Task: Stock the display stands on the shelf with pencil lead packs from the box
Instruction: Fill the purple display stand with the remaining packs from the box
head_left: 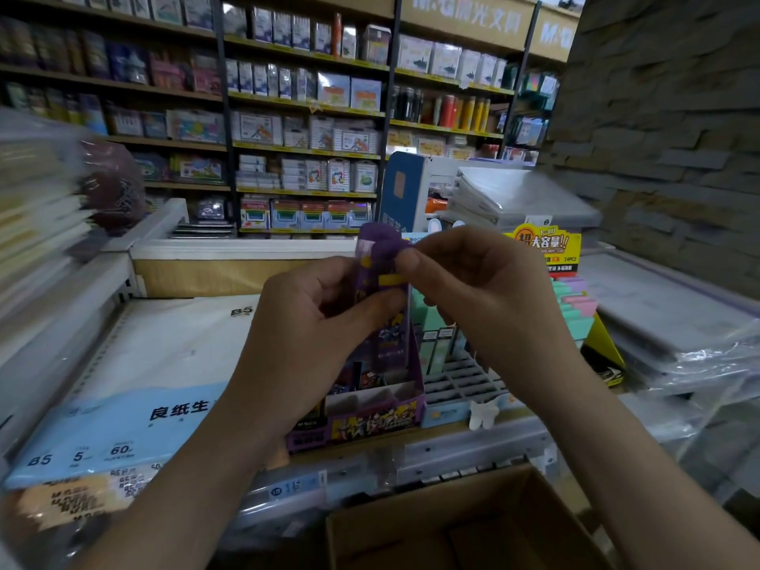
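Your left hand (320, 318) and right hand (473, 290) both pinch the purple pack (380, 277) at frame centre, above the purple stand (370, 421). Next, lower it into an empty slot.

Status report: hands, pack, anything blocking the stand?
Left hand grips purple pack, right hand pinches its top. Pack held over purple stand, not yet in. No obstruction seen.

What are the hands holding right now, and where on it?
A purple pencil lead pack. The left hand grips its middle; the right hand pinches its top end.
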Tool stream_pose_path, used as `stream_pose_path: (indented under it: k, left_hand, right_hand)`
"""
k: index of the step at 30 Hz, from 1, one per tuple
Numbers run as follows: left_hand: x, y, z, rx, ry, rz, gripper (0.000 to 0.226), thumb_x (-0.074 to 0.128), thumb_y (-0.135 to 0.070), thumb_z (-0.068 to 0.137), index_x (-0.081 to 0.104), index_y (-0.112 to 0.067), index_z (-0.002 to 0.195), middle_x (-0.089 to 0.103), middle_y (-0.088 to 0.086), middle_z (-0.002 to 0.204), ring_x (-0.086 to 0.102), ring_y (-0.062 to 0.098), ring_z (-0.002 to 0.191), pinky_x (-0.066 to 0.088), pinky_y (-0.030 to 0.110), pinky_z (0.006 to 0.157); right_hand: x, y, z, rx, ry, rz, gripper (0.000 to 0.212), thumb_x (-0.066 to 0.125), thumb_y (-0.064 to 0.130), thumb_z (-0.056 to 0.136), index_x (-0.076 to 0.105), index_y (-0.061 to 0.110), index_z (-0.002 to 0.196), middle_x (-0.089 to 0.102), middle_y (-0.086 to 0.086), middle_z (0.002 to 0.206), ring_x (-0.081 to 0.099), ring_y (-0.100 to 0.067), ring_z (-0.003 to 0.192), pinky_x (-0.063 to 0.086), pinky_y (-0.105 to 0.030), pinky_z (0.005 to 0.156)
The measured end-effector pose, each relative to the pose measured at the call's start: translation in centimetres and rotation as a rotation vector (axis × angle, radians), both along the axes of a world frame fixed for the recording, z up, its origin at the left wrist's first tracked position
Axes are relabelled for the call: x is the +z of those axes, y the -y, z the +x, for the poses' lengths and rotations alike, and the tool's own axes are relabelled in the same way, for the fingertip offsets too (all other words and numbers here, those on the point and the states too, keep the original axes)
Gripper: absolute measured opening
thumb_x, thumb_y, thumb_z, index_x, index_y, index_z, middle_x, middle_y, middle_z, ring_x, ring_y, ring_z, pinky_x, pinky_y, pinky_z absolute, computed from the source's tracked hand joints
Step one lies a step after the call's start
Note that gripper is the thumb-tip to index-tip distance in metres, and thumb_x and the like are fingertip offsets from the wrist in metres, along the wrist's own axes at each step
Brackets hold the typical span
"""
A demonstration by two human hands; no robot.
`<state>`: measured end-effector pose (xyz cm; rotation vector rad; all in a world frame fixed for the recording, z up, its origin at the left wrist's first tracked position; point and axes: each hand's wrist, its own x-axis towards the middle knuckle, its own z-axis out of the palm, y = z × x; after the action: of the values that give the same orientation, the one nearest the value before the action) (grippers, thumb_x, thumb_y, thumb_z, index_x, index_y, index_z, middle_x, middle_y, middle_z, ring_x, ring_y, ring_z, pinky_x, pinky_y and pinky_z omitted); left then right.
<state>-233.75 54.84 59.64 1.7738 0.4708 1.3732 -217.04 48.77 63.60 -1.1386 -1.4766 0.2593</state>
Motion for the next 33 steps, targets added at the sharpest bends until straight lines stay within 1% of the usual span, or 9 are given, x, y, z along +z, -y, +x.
stream_pose_path:
  k: [4, 9, 12, 14, 17, 21, 24, 28, 33]
  left_hand:
    - [0.0, -0.1, 0.0, -0.008, -0.014, 0.045, 0.027, 0.077, -0.034, 0.08, 0.077, -0.035, 0.106, 0.081, -0.009, 0.092, 0.078, 0.011, 0.087, 0.064, 0.03, 0.073]
    - [-0.2, -1.3, -1.0, 0.053, -0.004, 0.032, 0.012, 0.07, -0.032, 0.091, 0.079, -0.03, 0.098, 0.08, -0.011, 0.09, 0.076, 0.005, 0.087, 0.058, 0.017, 0.072]
    - [-0.4, -2.6, -1.9, 0.145, -0.007, 0.021, 0.013, 0.068, -0.033, 0.096, 0.079, -0.027, 0.093, 0.079, -0.007, 0.086, 0.075, 0.009, 0.086, 0.062, 0.026, 0.076]
    - [-0.5, -3.2, -2.3, 0.174, 0.03, -0.019, 0.013, 0.069, -0.039, 0.092, 0.079, -0.03, 0.092, 0.079, -0.007, 0.086, 0.075, 0.008, 0.084, 0.062, 0.025, 0.071]
    - [-0.8, -3.9, -2.4, 0.2, 0.069, -0.057, 0.015, 0.067, -0.045, 0.088, 0.078, -0.035, 0.089, 0.078, -0.006, 0.083, 0.074, 0.01, 0.08, 0.059, 0.021, 0.068]
    - [-1.3, -4.6, -1.9, 0.206, 0.053, -0.065, 0.017, 0.066, -0.043, 0.092, 0.077, -0.03, 0.09, 0.078, -0.005, 0.085, 0.073, 0.009, 0.081, 0.06, 0.021, 0.069]
    - [-1.5, -4.7, -1.6, 0.199, 0.052, -0.081, 0.021, 0.065, -0.045, 0.09, 0.078, -0.029, 0.093, 0.079, -0.005, 0.087, 0.075, 0.009, 0.083, 0.063, 0.029, 0.071]
    - [-1.7, -4.8, -1.7, 0.196, 0.059, -0.076, 0.022, 0.065, -0.046, 0.091, 0.078, -0.028, 0.093, 0.079, -0.005, 0.088, 0.075, 0.011, 0.085, 0.065, 0.037, 0.076]
    - [-1.8, -4.7, -1.7, 0.213, 0.047, -0.06, 0.025, 0.064, -0.049, 0.091, 0.077, -0.027, 0.093, 0.077, -0.002, 0.085, 0.074, 0.017, 0.084, 0.064, 0.042, 0.074]
  right_hand:
    - [0.2, -0.8, 0.2, 0.001, 0.072, -0.002, 0.021, 0.08, 0.023, 0.083, 0.074, 0.006, 0.094, 0.073, -0.003, 0.072, 0.064, -0.004, 0.056, 0.046, -0.015, 0.053]
    - [-0.2, -1.1, 2.2, 0.011, -0.001, 0.027, 0.013, 0.075, 0.011, 0.087, 0.071, 0.005, 0.098, 0.073, -0.007, 0.074, 0.061, -0.013, 0.051, 0.049, -0.025, 0.049]
    - [-0.6, -1.5, 3.9, -0.064, 0.05, 0.013, 0.01, 0.073, 0.005, 0.089, 0.072, 0.01, 0.097, 0.071, 0.002, 0.07, 0.063, -0.015, 0.052, 0.048, -0.021, 0.048]
    - [-1.0, -1.8, 4.7, -0.085, 0.087, -0.019, 0.012, 0.072, 0.002, 0.089, 0.073, 0.01, 0.097, 0.069, 0.007, 0.068, 0.065, -0.016, 0.055, 0.049, -0.021, 0.05]
    - [-1.8, -2.5, 5.1, -0.075, 0.119, -0.065, 0.014, 0.07, -0.001, 0.089, 0.073, 0.01, 0.098, 0.072, -0.001, 0.075, 0.068, -0.024, 0.06, 0.055, -0.031, 0.055]
    - [-2.5, -3.3, 4.8, -0.069, 0.149, -0.091, 0.017, 0.07, -0.002, 0.089, 0.073, 0.011, 0.099, 0.07, 0.002, 0.076, 0.067, -0.025, 0.064, 0.057, -0.032, 0.059]
    - [-2.7, -3.8, 4.6, -0.081, 0.203, -0.103, 0.018, 0.071, -0.001, 0.089, 0.073, 0.012, 0.101, 0.069, -0.011, 0.079, 0.067, -0.023, 0.065, 0.058, -0.032, 0.063]
    - [-3.2, -4.2, 4.4, -0.148, 0.344, -0.124, 0.02, 0.073, 0.004, 0.088, 0.073, 0.02, 0.101, 0.068, -0.004, 0.078, 0.067, -0.023, 0.072, 0.057, -0.041, 0.073]
    - [-3.8, -4.5, 3.9, -0.226, 0.522, -0.057, 0.022, 0.079, 0.011, 0.085, 0.076, 0.02, 0.105, 0.068, 0.008, 0.091, 0.059, -0.004, 0.076, 0.048, -0.018, 0.069]
